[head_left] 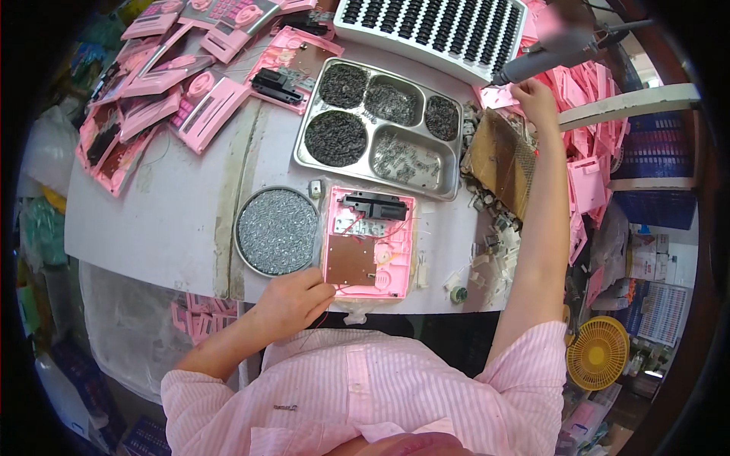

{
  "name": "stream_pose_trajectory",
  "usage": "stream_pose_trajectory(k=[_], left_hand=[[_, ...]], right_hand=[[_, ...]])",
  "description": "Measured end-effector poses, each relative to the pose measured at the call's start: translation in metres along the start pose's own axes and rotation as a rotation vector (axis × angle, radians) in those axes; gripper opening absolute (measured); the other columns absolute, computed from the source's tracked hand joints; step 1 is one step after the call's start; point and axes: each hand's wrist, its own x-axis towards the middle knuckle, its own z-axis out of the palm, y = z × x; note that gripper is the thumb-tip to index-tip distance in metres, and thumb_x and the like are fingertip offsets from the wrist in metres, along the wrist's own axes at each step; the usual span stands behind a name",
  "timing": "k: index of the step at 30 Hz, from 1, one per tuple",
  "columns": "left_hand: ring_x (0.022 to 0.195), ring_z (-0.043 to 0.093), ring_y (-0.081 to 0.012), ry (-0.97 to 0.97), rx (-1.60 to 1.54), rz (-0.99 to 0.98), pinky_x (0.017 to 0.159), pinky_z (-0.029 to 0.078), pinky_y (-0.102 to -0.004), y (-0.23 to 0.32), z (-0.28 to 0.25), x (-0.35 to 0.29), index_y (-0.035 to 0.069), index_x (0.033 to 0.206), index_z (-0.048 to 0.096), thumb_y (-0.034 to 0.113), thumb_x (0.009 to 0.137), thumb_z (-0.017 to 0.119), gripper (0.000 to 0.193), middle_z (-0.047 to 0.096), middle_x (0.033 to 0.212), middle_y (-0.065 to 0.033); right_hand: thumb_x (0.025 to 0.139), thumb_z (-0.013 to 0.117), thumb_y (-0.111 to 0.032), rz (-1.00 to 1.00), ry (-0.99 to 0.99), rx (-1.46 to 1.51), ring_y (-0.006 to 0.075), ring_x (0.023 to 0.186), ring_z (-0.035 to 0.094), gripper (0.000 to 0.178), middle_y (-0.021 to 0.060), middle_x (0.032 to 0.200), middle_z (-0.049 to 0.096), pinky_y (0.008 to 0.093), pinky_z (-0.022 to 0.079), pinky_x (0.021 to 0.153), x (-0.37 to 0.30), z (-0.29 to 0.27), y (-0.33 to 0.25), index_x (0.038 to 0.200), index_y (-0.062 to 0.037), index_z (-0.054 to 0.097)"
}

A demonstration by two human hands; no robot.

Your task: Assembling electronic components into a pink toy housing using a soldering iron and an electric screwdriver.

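Now the left hand [293,302], fingers loosely curled, meets the lower-left corner of the open pink housing [389,266], low centre of the frame; its grip is unclear. The shell looks light and stiff, the red wires [351,226] delicate: best held by the outer walls. Upper right, the right hand [538,105] has fingertips nearly together at a pink piece [497,96]; whether it's pinched, one can't tell.
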Motion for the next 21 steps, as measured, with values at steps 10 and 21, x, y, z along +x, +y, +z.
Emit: stream_pose_trajectory(k=[10, 21], left_hand=[[0.07, 0.061, -0.0284, 0.008, 0.007, -0.066, 0.06, 0.05, -0.0386, 0.004, 0.0, -0.002, 0.006, 0.093, 0.065, 0.008, 0.083, 0.074, 0.013, 0.055, 0.082, -0.0095], [0.076, 0.063, -0.0327, -0.02, 0.05, -0.096, 0.066, 0.053, -0.0409, 0.003, 0.002, -0.002, 0.005, 0.095, 0.064, 0.011, 0.086, 0.069, 0.012, 0.057, 0.087, -0.0122]], right_hand=[[0.08, 0.075, -0.018, -0.787, 0.178, -0.292, 0.0331, 0.081, 0.06, 0.016, 0.0097, 0.084, 0.067, 0.0444, 0.047, 0.076, 0.061, 0.066, -0.035, 0.087, -0.0066, 0.066], [0.082, 0.075, -0.011, -0.503, 0.332, -0.1, 0.0235, 0.079, 0.061, 0.021, 0.0066, 0.093, 0.068, 0.0345, 0.048, 0.073, 0.066, 0.047, 0.001, 0.101, -0.0056, 0.069]])
